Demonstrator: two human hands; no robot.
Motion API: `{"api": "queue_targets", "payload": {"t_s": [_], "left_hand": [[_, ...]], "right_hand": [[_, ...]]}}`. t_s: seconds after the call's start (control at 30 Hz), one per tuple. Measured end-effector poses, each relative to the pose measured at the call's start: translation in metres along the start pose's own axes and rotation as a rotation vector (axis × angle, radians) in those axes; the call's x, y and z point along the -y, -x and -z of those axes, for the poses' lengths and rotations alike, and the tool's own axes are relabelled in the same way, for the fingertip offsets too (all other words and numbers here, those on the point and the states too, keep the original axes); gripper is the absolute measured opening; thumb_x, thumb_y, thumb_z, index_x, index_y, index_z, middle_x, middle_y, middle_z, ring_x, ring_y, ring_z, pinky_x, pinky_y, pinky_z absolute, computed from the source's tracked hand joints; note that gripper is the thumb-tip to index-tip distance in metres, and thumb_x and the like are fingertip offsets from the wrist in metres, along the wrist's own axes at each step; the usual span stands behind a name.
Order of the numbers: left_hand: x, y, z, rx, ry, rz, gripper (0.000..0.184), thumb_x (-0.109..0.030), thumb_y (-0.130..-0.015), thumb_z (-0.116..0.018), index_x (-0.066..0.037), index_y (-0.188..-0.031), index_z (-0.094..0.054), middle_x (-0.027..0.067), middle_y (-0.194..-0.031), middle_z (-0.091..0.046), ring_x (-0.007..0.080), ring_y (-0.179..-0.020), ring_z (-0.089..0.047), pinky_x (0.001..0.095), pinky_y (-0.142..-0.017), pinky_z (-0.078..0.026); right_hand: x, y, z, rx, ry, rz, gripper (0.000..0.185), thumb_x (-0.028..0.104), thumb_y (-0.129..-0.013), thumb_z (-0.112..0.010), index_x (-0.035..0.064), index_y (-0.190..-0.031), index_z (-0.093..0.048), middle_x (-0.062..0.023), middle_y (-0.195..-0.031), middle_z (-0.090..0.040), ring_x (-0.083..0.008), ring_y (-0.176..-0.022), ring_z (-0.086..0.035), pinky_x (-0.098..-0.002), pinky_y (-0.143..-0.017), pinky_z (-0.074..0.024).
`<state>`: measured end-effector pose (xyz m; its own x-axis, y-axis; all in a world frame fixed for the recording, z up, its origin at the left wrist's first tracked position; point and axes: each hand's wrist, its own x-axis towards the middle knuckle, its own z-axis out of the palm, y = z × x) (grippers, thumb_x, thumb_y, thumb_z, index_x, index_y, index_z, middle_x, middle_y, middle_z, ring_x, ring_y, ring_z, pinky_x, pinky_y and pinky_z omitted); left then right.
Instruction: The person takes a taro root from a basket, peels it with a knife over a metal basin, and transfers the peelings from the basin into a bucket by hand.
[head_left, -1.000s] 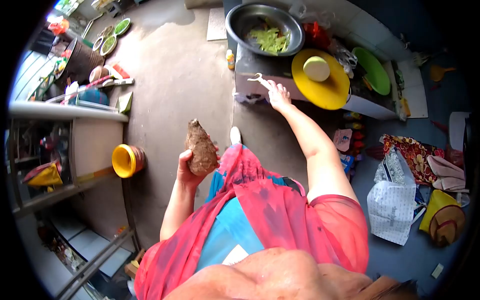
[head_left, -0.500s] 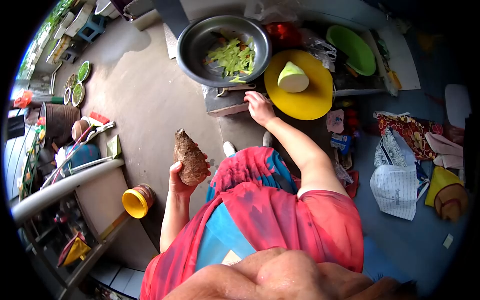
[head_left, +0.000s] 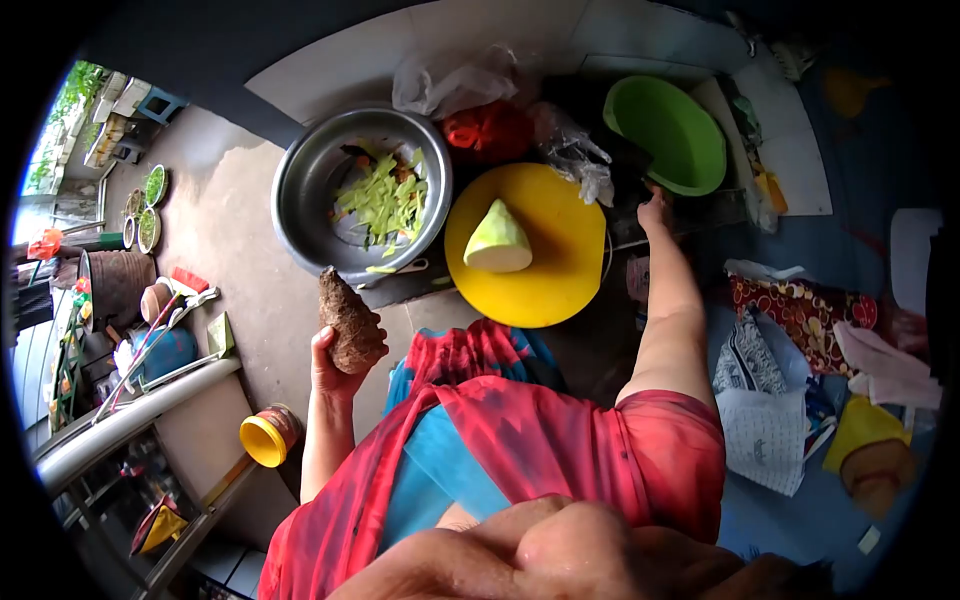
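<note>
My left hand [head_left: 345, 365] is wrapped round a rough brown taro root [head_left: 350, 325], its narrow end pointing up. On my other side, my right hand [head_left: 655, 212] reaches out to the near edge of the green basin [head_left: 670, 135]. Its fingers are closed at the handle of what looks like a dark kitchen knife [head_left: 630, 158], mostly in shadow. A cut, pale-green vegetable piece [head_left: 498, 242] stands on the yellow round board [head_left: 530, 300] between my hands. Pale-green peelings [head_left: 385, 200] lie inside the metal basin [head_left: 288, 205].
Clear plastic bags [head_left: 455, 80] and a red bag [head_left: 490, 130] sit behind the board. Cloths and a white printed bag [head_left: 765, 435] lie at right. At left are a yellow-rimmed bucket [head_left: 265, 440], a railing [head_left: 140, 405] and a brown pot [head_left: 115, 290].
My right hand has moved from beside the metal basin across to the right, to the green basin. The view has shifted. My left hand keeps hold of the taro root.
</note>
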<state>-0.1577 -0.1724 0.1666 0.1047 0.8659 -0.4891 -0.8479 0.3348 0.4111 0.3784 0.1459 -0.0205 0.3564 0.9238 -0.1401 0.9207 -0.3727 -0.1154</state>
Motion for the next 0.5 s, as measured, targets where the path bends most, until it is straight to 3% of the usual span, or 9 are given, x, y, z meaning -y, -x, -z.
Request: {"api": "queue_targets", "payload": {"t_s": [0.1, 0.23, 0.33, 0.5], "left_hand": [[0.004, -0.028, -0.026, -0.069, -0.007, -0.025, 0.069, -0.042, -0.079, -0.065, -0.012, -0.137, -0.042, 0.0153, -0.118, -0.058, 0.0318, -0.101, -0.061, 0.0455, -0.082, -0.054], [0.006, -0.057, -0.048, -0.148, -0.024, -0.046, 0.068, -0.043, -0.079, -0.065, -0.010, -0.135, -0.045, 0.0158, -0.119, -0.058, 0.0318, -0.101, -0.061, 0.0448, -0.082, -0.054], [0.006, -0.075, -0.053, -0.191, 0.006, -0.044, 0.067, -0.045, -0.080, -0.065, -0.009, -0.134, -0.047, 0.0165, -0.122, -0.058, 0.0325, -0.105, -0.060, 0.0452, -0.085, -0.053], [0.005, -0.100, -0.057, -0.236, 0.033, -0.058, 0.066, -0.045, -0.085, -0.059, -0.010, -0.138, -0.044, 0.0143, -0.128, -0.058, 0.0341, -0.114, -0.058, 0.0483, -0.096, -0.047]], "right_hand": [[0.002, -0.045, -0.004, 0.125, 0.048, 0.048, 0.055, 0.012, -0.085, -0.055, 0.0126, -0.138, -0.040, -0.0145, -0.143, -0.042, -0.0359, -0.124, -0.049, -0.0497, -0.101, -0.0445], [0.013, -0.074, -0.015, 0.199, 0.259, 0.064, 0.049, 0.015, -0.090, -0.053, 0.0128, -0.136, -0.037, -0.0132, -0.141, -0.043, -0.0358, -0.124, -0.049, -0.0603, -0.095, -0.0464], [0.009, -0.075, -0.017, 0.119, 0.365, 0.278, 0.044, 0.012, -0.084, -0.059, 0.0121, -0.124, -0.042, -0.0161, -0.130, -0.051, -0.0342, -0.121, -0.050, -0.0441, -0.099, -0.0441], [0.015, -0.049, 0.019, 0.217, 0.213, 0.120, 0.051, 0.021, -0.085, -0.062, 0.0133, -0.129, -0.037, -0.0204, -0.097, -0.067, -0.0419, -0.094, -0.064, -0.0514, -0.082, -0.0501]]}}
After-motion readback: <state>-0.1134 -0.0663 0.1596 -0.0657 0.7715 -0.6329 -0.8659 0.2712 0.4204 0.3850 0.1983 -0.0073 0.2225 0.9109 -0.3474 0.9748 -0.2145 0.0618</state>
